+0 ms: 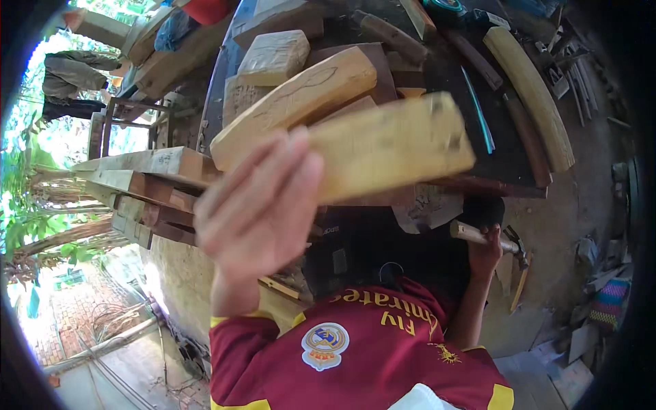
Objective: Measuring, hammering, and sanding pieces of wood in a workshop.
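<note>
The left hand (263, 208) is up close, its fingers closed about one end of a yellow bar (393, 150), which it holds in the air above the near edge of the counter. The bar is sawn to a plain length with flat faces; nothing is joined to it. Dark spots mark its free end, too blurred to tell as holes or knots.

Lower and well to the right of the left hand, the right hand (486, 249) grips a hammer (468, 232) by its wooden handle, the head pointing outward. Bar and hammer stand apart, so no blow is being struck.

Just beyond the left hand, on the counter (506, 165), lies a marked block (290, 109): curved lines are drawn on its face, but no cut along them shows, so its shaping looks undone. Beyond it sits a squarish block (273, 56), rough and apparently unshaped. Past the bar's free end lie a thin blue-green rod (480, 113), a dark stick (525, 137) and a long pale beam (533, 99), none touched by the hands.

To the left of the left hand, a stack of beams (140, 164) waits unused. Farther off on that side is another person (78, 75). How much is finished overall, I cannot tell.
</note>
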Demonstrator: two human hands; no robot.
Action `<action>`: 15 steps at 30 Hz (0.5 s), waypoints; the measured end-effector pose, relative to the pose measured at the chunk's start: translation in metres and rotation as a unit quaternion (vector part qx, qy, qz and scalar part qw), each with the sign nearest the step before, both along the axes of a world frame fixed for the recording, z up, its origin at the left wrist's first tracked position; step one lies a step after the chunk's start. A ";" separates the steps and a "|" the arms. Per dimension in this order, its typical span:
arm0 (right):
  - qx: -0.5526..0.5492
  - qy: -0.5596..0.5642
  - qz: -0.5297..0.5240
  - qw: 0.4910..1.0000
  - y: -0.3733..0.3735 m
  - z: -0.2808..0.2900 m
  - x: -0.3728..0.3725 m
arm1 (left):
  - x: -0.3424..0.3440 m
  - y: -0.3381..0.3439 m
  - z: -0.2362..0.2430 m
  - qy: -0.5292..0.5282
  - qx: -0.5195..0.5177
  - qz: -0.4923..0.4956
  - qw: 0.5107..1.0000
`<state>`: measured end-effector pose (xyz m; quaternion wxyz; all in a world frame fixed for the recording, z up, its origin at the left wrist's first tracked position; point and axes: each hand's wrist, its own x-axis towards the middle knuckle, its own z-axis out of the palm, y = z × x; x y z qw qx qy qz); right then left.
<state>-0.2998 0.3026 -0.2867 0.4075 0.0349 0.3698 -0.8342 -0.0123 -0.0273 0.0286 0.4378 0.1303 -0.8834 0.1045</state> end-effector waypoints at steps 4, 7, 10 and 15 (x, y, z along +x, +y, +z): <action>-0.072 -0.021 0.037 0.997 -0.004 0.004 -0.007 | 0.027 0.028 -0.052 -0.001 0.096 0.031 0.995; -0.038 -0.018 0.028 0.999 -0.006 0.006 -0.004 | 0.030 0.032 -0.077 -0.014 0.082 0.052 0.995; -0.023 0.022 0.041 0.999 -0.012 0.019 0.003 | 0.031 0.039 -0.080 -0.079 0.095 0.078 0.989; -0.059 -0.012 0.013 0.998 0.000 0.010 0.003 | 0.028 0.044 -0.062 -0.118 0.148 0.094 0.977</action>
